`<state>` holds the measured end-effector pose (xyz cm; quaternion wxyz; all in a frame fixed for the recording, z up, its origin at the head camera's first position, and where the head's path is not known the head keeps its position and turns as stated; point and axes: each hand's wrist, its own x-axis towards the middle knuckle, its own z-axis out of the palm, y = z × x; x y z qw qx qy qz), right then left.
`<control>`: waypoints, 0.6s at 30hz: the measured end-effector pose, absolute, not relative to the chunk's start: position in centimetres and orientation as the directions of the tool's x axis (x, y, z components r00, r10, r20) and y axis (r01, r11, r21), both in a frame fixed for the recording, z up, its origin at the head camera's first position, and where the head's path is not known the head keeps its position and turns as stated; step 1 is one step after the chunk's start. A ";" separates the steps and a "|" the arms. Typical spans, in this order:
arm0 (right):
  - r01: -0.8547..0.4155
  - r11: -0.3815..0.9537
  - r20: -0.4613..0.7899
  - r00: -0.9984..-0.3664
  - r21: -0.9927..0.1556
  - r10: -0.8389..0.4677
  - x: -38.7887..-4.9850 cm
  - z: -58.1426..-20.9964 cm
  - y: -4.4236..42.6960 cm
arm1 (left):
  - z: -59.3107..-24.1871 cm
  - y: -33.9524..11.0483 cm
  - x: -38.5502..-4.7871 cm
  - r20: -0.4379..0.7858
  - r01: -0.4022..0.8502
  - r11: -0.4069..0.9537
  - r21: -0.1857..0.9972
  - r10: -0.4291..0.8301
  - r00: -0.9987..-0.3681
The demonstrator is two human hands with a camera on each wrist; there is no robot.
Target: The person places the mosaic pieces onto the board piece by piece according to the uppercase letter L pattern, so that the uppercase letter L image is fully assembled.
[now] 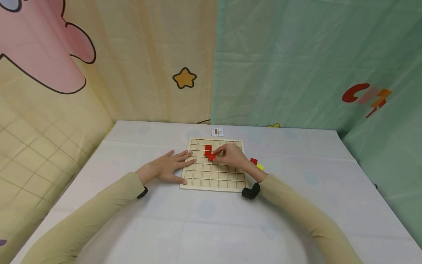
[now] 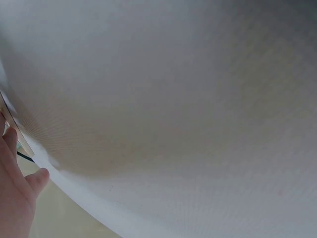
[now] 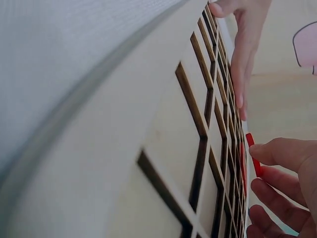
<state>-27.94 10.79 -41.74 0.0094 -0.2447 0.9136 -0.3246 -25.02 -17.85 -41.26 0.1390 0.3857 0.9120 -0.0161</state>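
A pale wooden grid board (image 1: pixel 211 186) lies on the table, with two red square tiles (image 1: pixel 208 148) set one below the other in its cells. Thumb and fingers of my right hand (image 1: pixel 232 156) pinch another red tile (image 1: pixel 211 157) just below those two. In the right wrist view this tile (image 3: pixel 253 154) is held tilted, a little off the board's surface. My left hand (image 1: pixel 169 168) lies flat with spread fingers, its fingertips resting on the board's left edge. Only part of the left hand (image 2: pixel 17 198) shows in the left wrist view.
Right of the board, partly behind my right wrist, lie a red tile (image 1: pixel 253 161) and a yellow tile (image 1: pixel 260 167). A small card with a printed grid pattern (image 1: pixel 217 131) lies beyond the board's far edge. Curtains (image 1: pixel 280 66) hang behind the white-covered table (image 1: pixel 158 227).
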 end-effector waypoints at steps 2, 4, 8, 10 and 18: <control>-0.447 0.671 0.141 -0.877 -0.592 -0.460 -27.9 -41.9 10.5 | -41.3 -17.9 -25.0 -0.269 0.707 0.703 0.077 0.698 -0.664; -0.450 0.675 0.136 -0.875 -0.585 -0.465 -27.9 -42.0 10.2 | -41.2 -17.9 -25.0 -0.268 0.708 0.702 0.077 0.699 -0.663; -0.451 0.686 0.119 -0.872 -0.571 -0.474 -27.9 -42.0 9.7 | -41.2 -17.9 -25.0 -0.263 0.709 0.701 0.080 0.701 -0.663; -0.446 0.693 0.106 -0.873 -0.567 -0.475 -27.9 -42.0 9.5 | -41.2 -17.9 -25.0 -0.264 0.710 0.700 0.079 0.701 -0.662; -0.440 0.705 0.077 -0.872 -0.557 -0.483 -27.9 -42.1 9.2 | -41.5 -17.9 -25.1 -0.259 0.710 0.699 0.080 0.703 -0.662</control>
